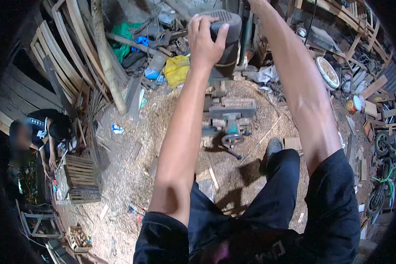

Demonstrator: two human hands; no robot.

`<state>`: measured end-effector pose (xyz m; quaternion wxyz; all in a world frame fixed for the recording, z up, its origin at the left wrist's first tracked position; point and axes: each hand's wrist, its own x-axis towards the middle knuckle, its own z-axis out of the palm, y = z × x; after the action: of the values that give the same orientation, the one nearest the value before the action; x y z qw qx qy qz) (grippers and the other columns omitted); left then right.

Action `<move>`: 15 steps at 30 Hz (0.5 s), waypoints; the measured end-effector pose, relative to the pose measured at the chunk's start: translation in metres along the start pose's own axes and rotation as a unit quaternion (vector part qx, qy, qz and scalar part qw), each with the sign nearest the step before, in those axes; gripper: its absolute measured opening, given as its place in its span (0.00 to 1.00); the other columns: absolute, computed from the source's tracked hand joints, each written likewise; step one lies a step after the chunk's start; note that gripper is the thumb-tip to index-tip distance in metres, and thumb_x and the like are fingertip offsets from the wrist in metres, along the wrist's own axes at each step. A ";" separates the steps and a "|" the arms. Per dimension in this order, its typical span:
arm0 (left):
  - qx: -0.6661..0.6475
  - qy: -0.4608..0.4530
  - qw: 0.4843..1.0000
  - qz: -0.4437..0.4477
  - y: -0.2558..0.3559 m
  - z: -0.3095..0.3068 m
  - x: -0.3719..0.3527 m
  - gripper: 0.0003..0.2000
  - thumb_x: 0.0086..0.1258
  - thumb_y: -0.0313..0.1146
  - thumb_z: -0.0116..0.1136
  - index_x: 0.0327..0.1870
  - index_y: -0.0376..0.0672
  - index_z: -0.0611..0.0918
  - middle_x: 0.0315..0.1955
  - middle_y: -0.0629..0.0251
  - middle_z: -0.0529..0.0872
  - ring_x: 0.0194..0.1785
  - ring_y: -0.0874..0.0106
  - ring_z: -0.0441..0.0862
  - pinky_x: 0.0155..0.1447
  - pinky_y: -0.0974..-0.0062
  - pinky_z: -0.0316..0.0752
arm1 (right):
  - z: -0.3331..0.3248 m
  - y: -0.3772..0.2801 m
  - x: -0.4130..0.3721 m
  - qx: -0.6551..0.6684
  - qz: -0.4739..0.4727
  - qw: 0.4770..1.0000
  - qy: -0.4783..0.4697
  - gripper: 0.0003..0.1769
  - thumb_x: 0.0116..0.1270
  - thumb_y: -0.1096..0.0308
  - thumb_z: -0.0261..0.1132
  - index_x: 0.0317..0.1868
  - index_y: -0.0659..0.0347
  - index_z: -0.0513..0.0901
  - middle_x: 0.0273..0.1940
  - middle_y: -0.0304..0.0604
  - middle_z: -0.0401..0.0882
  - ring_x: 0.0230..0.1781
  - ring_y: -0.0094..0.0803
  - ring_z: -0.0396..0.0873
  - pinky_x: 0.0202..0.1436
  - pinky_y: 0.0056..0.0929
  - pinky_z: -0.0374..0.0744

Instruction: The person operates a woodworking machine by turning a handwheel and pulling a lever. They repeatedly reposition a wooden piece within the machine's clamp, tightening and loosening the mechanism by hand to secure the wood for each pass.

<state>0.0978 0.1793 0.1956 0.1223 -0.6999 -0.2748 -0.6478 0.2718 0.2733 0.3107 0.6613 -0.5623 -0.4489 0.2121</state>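
Note:
My left hand rests against a dark motor housing with a vented top, near the upper edge of the head view. Its fingers curl over the housing, with the thumb on the near side. Up at the top edge my right hand is mostly cut off, beside a dark upright part of the machine; its fingers are hidden. Below the housing sits the machine's worktable with a vise. A handwheel and a crank with a black knob stick out toward me.
Wood shavings cover the floor. Another person bends over a slatted wooden crate at left. Curved wooden pieces and a pole lean at upper left. A yellow sack, scrap wood and a small bike lie around.

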 end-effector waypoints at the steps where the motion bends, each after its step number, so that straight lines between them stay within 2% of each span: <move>1: 0.001 -0.010 1.000 0.006 -0.001 -0.002 -0.003 0.15 0.65 0.42 0.61 0.44 0.40 0.80 0.46 0.52 0.79 0.58 0.50 0.70 0.67 0.56 0.60 | -0.002 0.006 -0.009 0.022 0.008 1.000 -0.015 0.34 0.70 0.37 0.53 0.18 0.60 0.74 0.15 0.37 0.70 0.16 0.28 0.67 0.24 0.32 0.66; 3: -0.003 -0.024 0.999 0.027 -0.004 -0.005 -0.002 0.15 0.66 0.42 0.60 0.44 0.40 0.80 0.46 0.52 0.79 0.58 0.49 0.69 0.68 0.55 0.59 | -0.012 0.009 -0.022 0.069 0.016 0.997 -0.037 0.36 0.68 0.36 0.52 0.18 0.60 0.75 0.16 0.39 0.71 0.17 0.32 0.69 0.26 0.35 0.67; 4: -0.011 -0.055 0.998 0.001 -0.003 -0.009 -0.004 0.16 0.66 0.41 0.59 0.49 0.41 0.79 0.52 0.50 0.77 0.63 0.47 0.67 0.71 0.54 0.56 | -0.018 0.011 -0.032 0.114 0.004 0.991 -0.067 0.33 0.71 0.41 0.50 0.19 0.62 0.76 0.16 0.40 0.71 0.18 0.33 0.70 0.27 0.34 0.68; 7: 0.014 -0.086 0.995 -0.054 0.012 -0.020 -0.018 0.20 0.67 0.40 0.58 0.57 0.42 0.75 0.63 0.48 0.70 0.69 0.45 0.61 0.74 0.54 0.52 | -0.042 0.013 -0.073 0.111 -0.026 0.990 -0.080 0.32 0.73 0.45 0.48 0.19 0.61 0.76 0.17 0.40 0.72 0.19 0.33 0.71 0.28 0.34 0.68; 8: 0.011 -0.139 0.984 -0.110 0.020 -0.027 -0.024 0.24 0.69 0.39 0.57 0.65 0.44 0.70 0.70 0.48 0.61 0.74 0.43 0.53 0.76 0.55 0.49 | -0.051 0.007 -0.095 0.073 -0.041 0.995 -0.060 0.31 0.74 0.48 0.46 0.21 0.61 0.77 0.18 0.40 0.73 0.19 0.33 0.70 0.29 0.33 0.68; 11: -0.006 -0.158 0.979 -0.131 0.030 -0.036 -0.037 0.31 0.70 0.42 0.56 0.72 0.45 0.62 0.73 0.42 0.53 0.76 0.46 0.50 0.76 0.60 0.51 | -0.063 0.036 -0.114 0.164 -0.002 0.981 -0.101 0.34 0.71 0.38 0.47 0.24 0.60 0.79 0.20 0.38 0.75 0.21 0.32 0.71 0.31 0.33 0.70; 13: -0.013 -0.177 0.973 -0.145 0.041 -0.043 -0.048 0.34 0.70 0.43 0.56 0.74 0.45 0.58 0.73 0.39 0.49 0.76 0.46 0.49 0.75 0.61 0.52 | -0.072 0.023 -0.140 0.149 -0.067 0.982 -0.099 0.25 0.71 0.49 0.51 0.31 0.64 0.79 0.25 0.42 0.78 0.29 0.31 0.74 0.40 0.29 0.71; 14: -0.018 -0.187 0.971 -0.148 0.046 -0.046 -0.048 0.36 0.70 0.43 0.56 0.75 0.46 0.55 0.73 0.37 0.48 0.76 0.46 0.49 0.75 0.62 0.53 | -0.074 0.019 -0.144 0.133 -0.052 0.985 -0.099 0.20 0.67 0.57 0.51 0.26 0.64 0.78 0.24 0.42 0.77 0.29 0.30 0.74 0.39 0.29 0.70; 15: -0.024 -0.206 0.966 -0.157 0.050 -0.048 -0.049 0.36 0.70 0.44 0.56 0.75 0.46 0.54 0.73 0.36 0.47 0.76 0.46 0.49 0.75 0.62 0.53 | -0.074 0.020 -0.148 0.151 -0.043 0.983 -0.099 0.20 0.66 0.57 0.52 0.25 0.65 0.77 0.24 0.41 0.76 0.29 0.31 0.73 0.39 0.29 0.70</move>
<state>0.0840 0.1014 0.1636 -0.0568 -0.7693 -0.3850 -0.5066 0.2629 0.1222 0.2423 0.6993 -0.4123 -0.4990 0.3031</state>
